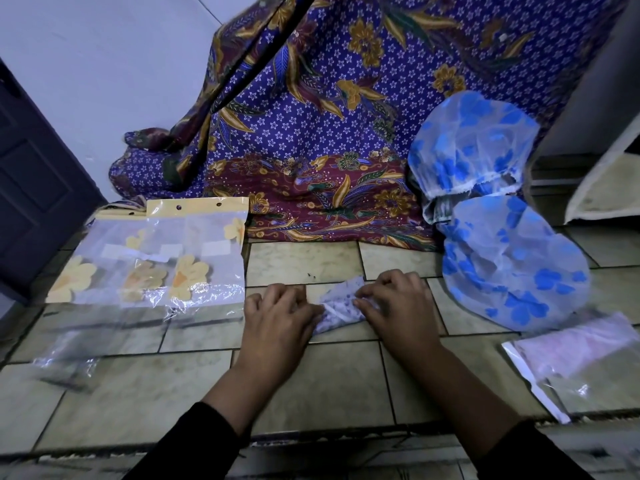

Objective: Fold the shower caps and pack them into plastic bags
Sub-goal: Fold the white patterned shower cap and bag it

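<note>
- Pinches the folded shower cap [341, 308] at frame centre between left hand [277, 317] and right hand [398, 303]; fingers of both curled onto its ends
- Covers those ends with the fingers; folds hard to make out
- Shows only a blurred plastic bag [65, 358] at lower left

The person wears a plain black long-sleeved top, and only its two sleeves come into view from the bottom edge. The left sleeve [194, 445] and the right sleeve [533, 452] both fit closely and end partway along the forearm in a smooth, unmarked edge. Beyond them the wrists, the left grip [277, 317] and the right grip [398, 306] are bare.
</note>
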